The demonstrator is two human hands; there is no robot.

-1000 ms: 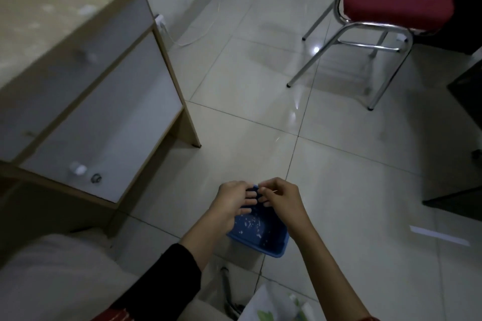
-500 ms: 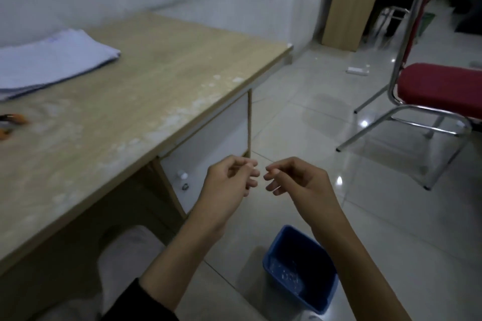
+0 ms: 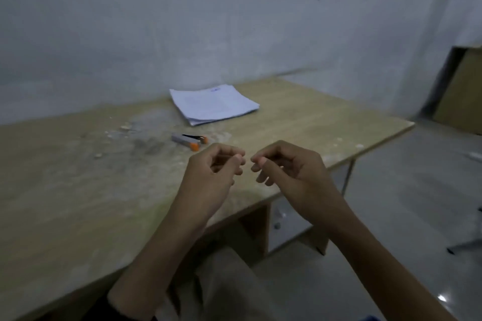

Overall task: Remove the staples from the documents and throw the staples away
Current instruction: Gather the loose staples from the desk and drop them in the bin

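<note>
While nothing is being touched yet, the stack of documents (image 3: 214, 104) is seen lying flat toward the back of the wooden desk (image 3: 78, 190), close to the wall, with a small blue mark near its top edge. Whether any staples are left in it can't be told from this far off, it's just too blurry. Just in front of the stack, apart from it, a grey and orange staple remover (image 3: 189, 139) is laid on the desk, next to a dusty patch with a few crumbs of debris.

Nearer the desk's front edge, both hands are held up in the air. The left hand (image 3: 216, 172) is curled loosely, thumb close to the fingertips, and nothing can be made out in it. Same deal with the right hand (image 3: 284, 167): fingers half bent, no visible object pinched, though a tiny staple wouldn't be seen at this sharpness anyway. The fingertips of the two hands are nearly met but not touching.

What could go wrong from here, probably: pages could be torn at the corner if a staple gets yanked instead of levered, and loose staples could easily be lost in that gritty dust or dropped to the tiled floor (image 3: 417, 203), since no bin is in view at this moment.
</note>
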